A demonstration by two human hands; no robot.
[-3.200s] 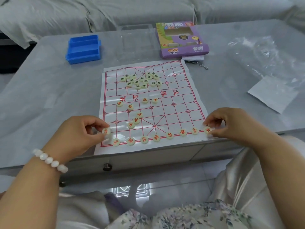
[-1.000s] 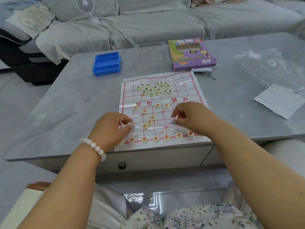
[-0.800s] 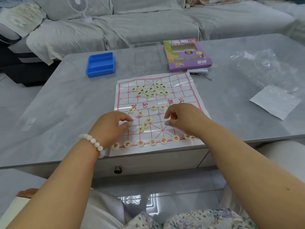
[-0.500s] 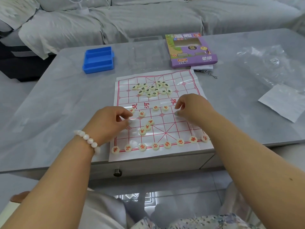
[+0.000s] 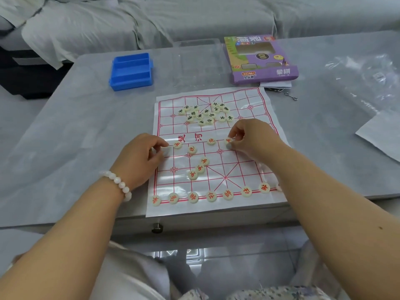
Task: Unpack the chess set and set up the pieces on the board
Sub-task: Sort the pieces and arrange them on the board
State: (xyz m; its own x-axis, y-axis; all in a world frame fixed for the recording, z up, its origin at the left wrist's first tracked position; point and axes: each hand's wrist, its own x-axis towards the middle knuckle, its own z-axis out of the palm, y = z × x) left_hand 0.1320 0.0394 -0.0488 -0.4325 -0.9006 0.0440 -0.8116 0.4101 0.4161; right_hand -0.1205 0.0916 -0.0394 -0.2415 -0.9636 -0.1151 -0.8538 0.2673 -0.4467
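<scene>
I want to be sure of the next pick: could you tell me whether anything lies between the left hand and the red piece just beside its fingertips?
Nothing visible does. The left hand sits at the board's left edge, and the nearest red piece lies just right of its fingertips on bare grid.

Grey sofa (image 5: 194,16), white paper (image 5: 383,137), metal hook (image 5: 291,96)
</scene>
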